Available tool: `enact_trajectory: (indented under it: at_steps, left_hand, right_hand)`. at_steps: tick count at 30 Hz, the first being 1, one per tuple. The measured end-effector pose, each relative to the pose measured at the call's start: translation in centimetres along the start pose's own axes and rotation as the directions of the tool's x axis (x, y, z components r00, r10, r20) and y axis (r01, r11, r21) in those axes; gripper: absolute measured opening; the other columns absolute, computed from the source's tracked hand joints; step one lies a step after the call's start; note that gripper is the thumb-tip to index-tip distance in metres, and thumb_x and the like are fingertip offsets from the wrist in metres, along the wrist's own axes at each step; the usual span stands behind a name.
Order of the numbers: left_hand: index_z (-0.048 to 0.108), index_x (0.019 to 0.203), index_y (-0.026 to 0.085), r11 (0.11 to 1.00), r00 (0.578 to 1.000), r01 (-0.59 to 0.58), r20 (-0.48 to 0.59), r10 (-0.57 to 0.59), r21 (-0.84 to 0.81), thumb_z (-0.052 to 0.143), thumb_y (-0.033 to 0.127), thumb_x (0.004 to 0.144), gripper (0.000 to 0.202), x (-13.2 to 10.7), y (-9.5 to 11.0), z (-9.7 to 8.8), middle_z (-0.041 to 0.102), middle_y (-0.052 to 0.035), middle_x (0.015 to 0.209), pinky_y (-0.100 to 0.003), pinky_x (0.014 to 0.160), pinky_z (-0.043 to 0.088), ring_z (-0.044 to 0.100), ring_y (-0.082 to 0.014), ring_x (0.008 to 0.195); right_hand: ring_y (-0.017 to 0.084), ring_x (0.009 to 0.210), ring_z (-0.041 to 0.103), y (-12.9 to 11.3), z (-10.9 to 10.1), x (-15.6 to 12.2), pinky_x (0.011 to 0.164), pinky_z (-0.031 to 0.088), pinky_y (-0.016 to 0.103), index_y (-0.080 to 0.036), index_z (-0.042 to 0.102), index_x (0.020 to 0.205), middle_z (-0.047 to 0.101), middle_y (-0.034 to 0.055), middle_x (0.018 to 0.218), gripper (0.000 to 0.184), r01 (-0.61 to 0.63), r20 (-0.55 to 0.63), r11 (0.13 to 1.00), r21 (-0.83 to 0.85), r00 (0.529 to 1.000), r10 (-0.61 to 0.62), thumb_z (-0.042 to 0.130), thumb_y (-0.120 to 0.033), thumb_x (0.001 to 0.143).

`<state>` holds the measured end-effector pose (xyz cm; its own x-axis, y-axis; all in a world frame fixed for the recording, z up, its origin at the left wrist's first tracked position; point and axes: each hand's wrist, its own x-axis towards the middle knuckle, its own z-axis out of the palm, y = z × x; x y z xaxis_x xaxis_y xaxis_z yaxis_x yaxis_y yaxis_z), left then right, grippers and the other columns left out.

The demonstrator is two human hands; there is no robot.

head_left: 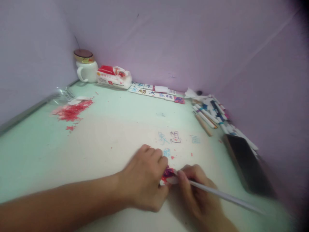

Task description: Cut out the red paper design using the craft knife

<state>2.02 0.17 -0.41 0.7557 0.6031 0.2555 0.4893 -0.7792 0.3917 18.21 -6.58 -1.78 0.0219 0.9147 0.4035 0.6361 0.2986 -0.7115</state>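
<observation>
Near the front of the table, my left hand (147,178) is closed around a small block (168,173) with a red face and a dark purple mark on it. My right hand (199,193) pinches a slim silver-grey carving knife (224,194), whose long handle slants down to the right. Its working end meets the block's face, but blur and my fingers hide the tip. Small red crumbs (172,157) lie just beyond the hands. Blue and dark characters (175,137) are written or printed on the pale work surface (116,135).
A heap of red shavings (73,111) lies at left beside clear plastic wrap (63,93). Along the back stand a white mug (87,71), a wipes pack (114,77) and several character tiles (149,91). Pens (205,117) and a dark phone (247,162) lie at right.
</observation>
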Motion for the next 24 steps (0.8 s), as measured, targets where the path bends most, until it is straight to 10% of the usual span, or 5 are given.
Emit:
enact_trajectory:
  at_steps: [10,24]
  left_hand:
    - [0.057,0.075,0.014,1.0,1.0,-0.005,0.0,0.005,-0.007,0.054,0.027,0.073,0.014,-0.02,-0.01,0.05,0.051,-0.0067,0.074,-0.038,0.074,0.039,0.045,-0.0206,0.071]
    - [0.056,0.073,0.014,1.0,1.0,-0.002,0.012,0.002,-0.005,0.054,0.028,0.072,0.014,0.1,-0.01,-0.07,0.051,-0.0074,0.073,-0.038,0.072,0.039,0.044,-0.0204,0.07]
  right_hand:
    - [0.006,0.046,0.046,-0.04,-0.43,0.12,0.046,0.034,0.017,-0.023,0.043,0.08,0.052,-0.0072,0.061,0.016,0.073,0.046,0.996,-0.052,0.996,-0.071,0.045,-0.016,0.094]
    - [0.008,0.041,0.037,-0.62,-0.06,0.1,0.042,0.026,0.024,-0.023,0.038,0.067,0.041,-0.0076,0.051,0.027,-0.128,-0.017,0.991,0.029,0.992,0.129,0.047,-0.025,0.093]
